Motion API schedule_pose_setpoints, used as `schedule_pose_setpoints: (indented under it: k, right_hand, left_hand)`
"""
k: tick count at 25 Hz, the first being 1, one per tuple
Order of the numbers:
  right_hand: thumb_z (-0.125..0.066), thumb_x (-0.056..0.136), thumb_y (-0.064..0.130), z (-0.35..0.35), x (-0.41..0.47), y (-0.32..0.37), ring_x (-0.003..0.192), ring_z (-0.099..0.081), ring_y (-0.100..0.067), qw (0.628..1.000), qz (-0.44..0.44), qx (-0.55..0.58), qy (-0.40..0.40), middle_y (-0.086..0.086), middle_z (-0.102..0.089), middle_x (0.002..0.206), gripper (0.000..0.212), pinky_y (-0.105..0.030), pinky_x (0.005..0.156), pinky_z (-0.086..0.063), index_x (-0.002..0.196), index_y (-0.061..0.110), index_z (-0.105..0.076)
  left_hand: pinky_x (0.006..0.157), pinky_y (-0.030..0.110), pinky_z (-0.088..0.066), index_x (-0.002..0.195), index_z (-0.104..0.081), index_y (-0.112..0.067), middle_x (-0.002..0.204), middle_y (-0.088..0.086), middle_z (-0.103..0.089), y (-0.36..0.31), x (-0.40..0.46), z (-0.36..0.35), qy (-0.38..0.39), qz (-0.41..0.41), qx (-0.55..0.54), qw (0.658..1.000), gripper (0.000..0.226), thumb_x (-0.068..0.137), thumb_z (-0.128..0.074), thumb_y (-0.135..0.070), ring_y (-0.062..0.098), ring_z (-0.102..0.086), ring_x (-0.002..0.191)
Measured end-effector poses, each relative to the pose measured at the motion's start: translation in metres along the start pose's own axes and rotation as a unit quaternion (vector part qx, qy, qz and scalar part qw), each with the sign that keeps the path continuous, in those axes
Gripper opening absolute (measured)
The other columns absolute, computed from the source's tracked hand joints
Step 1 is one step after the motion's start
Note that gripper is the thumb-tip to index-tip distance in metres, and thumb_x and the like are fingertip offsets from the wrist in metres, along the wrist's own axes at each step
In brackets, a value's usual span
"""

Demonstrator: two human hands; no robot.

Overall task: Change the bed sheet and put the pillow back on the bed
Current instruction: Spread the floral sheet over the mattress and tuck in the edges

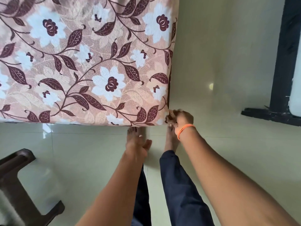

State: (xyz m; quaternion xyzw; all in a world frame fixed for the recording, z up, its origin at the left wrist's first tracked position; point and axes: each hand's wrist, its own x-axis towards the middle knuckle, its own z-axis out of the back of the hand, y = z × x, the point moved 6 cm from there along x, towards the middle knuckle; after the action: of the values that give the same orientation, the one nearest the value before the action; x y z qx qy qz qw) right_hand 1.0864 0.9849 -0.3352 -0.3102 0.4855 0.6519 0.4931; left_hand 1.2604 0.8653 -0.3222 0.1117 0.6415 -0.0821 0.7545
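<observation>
Two bare forearms reach down over dark trousers and bare feet on the pale tiled floor. The right hand, an orange band at its wrist, pinches the near right corner of the floral sheet that covers the bed. The left hand hangs relaxed with loose fingers, holding nothing, just below the bed's near edge. A brown chair stands at lower left.

Both bare arms are extended downward and forward. The right hand is curled, fingers pinched closed on fabric at the near right; an orange band is worn at its wrist. The left hand is held free, fingers relaxed, thumb spread, nothing gripped.
</observation>
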Motion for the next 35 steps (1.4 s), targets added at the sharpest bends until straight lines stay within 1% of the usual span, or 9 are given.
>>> schedule_pose_setpoints:
  k: [4, 6, 8, 11, 16, 20, 25, 29, 35]
  right_hand:
    - [-0.052, 0.073, 0.013, -0.005, -0.039, 0.0, 0.078, -0.059, -0.022, 0.982, 0.079, -0.13, 0.116, -0.002, -0.067, 0.099, 0.035, -0.031, 0.057, -0.047, 0.098, 0.035, -0.062]
    - [-0.056, 0.073, -0.008, -0.011, -0.059, -0.007, 0.079, -0.063, -0.021, 0.941, 0.149, -0.217, 0.212, 0.001, -0.071, 0.093, 0.049, -0.036, 0.062, -0.053, 0.107, 0.027, -0.065]
    - [-0.065, 0.067, -0.013, -0.011, -0.063, -0.009, 0.085, -0.068, -0.022, 0.916, 0.178, -0.259, 0.251, -0.001, -0.075, 0.092, 0.046, -0.034, 0.071, -0.056, 0.103, 0.015, -0.071]
    - [-0.076, 0.066, -0.001, -0.014, -0.052, 0.009, 0.068, -0.065, -0.016, 0.871, 0.248, -0.364, 0.218, -0.002, -0.073, 0.075, 0.02, -0.027, 0.066, -0.052, 0.083, 0.01, -0.074]
    - [-0.061, 0.077, 0.003, -0.011, -0.04, 0.013, 0.076, -0.067, -0.03, 0.784, 0.365, -0.493, 0.099, -0.012, -0.072, 0.078, 0.012, -0.029, 0.059, -0.049, 0.075, 0.009, -0.072]
    - [-0.058, 0.081, 0.011, -0.012, -0.042, 0.016, 0.088, -0.058, -0.035, 0.8, 0.348, -0.489, 0.005, -0.015, -0.059, 0.096, 0.008, -0.035, 0.065, -0.048, 0.076, 0.014, -0.064]
    - [-0.06, 0.085, 0.013, -0.029, -0.026, 0.018, 0.094, -0.068, -0.035, 0.874, 0.156, -0.46, -0.034, -0.017, -0.071, 0.1, 0.014, -0.033, 0.072, -0.054, 0.089, 0.008, -0.073]
    - [-0.053, 0.09, -0.002, -0.035, -0.021, -0.008, 0.065, -0.056, -0.019, 0.984, -0.056, -0.149, 0.076, -0.011, -0.058, 0.072, 0.023, -0.026, 0.054, -0.045, 0.068, 0.007, -0.055]
    - [-0.047, 0.089, 0.029, -0.029, -0.043, 0.0, 0.079, -0.059, -0.013, 0.979, -0.056, -0.026, 0.196, 0.006, -0.069, 0.074, 0.022, -0.037, 0.079, -0.031, 0.074, 0.024, -0.061]
  left_hand:
    - [0.066, 0.033, -0.057, 0.139, -0.042, -0.017, 0.121, 0.011, -0.052, 0.023, -0.037, -0.025, 0.131, -0.055, -0.019, 0.99, 0.055, 0.094, -0.05, 0.012, 0.025, -0.069, 0.086]
    - [0.067, 0.03, -0.057, 0.137, -0.048, -0.014, 0.127, 0.006, -0.058, 0.019, -0.048, -0.037, 0.133, -0.149, 0.08, 0.977, 0.054, 0.09, -0.06, 0.009, 0.017, -0.072, 0.082]
    - [0.062, 0.026, -0.055, 0.116, -0.063, -0.007, 0.106, 0.009, -0.07, 0.005, -0.052, -0.045, 0.072, -0.232, 0.132, 0.961, 0.032, 0.086, -0.066, 0.005, 0.013, -0.071, 0.069]
    - [0.046, 0.023, -0.048, 0.085, -0.069, -0.004, 0.069, 0.01, -0.068, -0.012, -0.053, -0.047, -0.011, -0.274, 0.124, 0.954, 0.012, 0.082, -0.067, 0.008, 0.012, -0.058, 0.047]
    - [0.051, 0.028, -0.053, 0.089, -0.07, 0.0, 0.078, 0.013, -0.073, -0.01, -0.051, -0.062, -0.072, -0.264, 0.224, 0.935, 0.01, 0.08, -0.071, -0.005, 0.02, -0.063, 0.054]
    - [0.058, 0.03, -0.051, 0.089, -0.061, -0.008, 0.079, 0.009, -0.066, -0.003, -0.05, -0.077, -0.053, -0.162, 0.068, 0.983, 0.011, 0.087, -0.064, 0.003, 0.019, -0.057, 0.059]
    - [0.07, 0.035, -0.06, 0.098, -0.062, -0.009, 0.075, 0.011, -0.063, -0.005, -0.032, -0.058, 0.031, -0.044, -0.156, 0.986, 0.014, 0.092, -0.056, 0.002, 0.019, -0.06, 0.062]
    - [0.093, 0.048, -0.054, 0.123, -0.065, -0.006, 0.118, 0.018, -0.068, -0.008, -0.034, -0.068, 0.145, -0.009, -0.258, 0.955, 0.034, 0.099, -0.044, -0.02, 0.03, -0.065, 0.11]
    - [0.093, 0.047, -0.053, 0.127, -0.065, -0.013, 0.122, 0.014, -0.069, -0.015, -0.036, -0.084, 0.208, 0.035, -0.354, 0.911, 0.042, 0.098, -0.043, -0.033, 0.036, -0.063, 0.115]
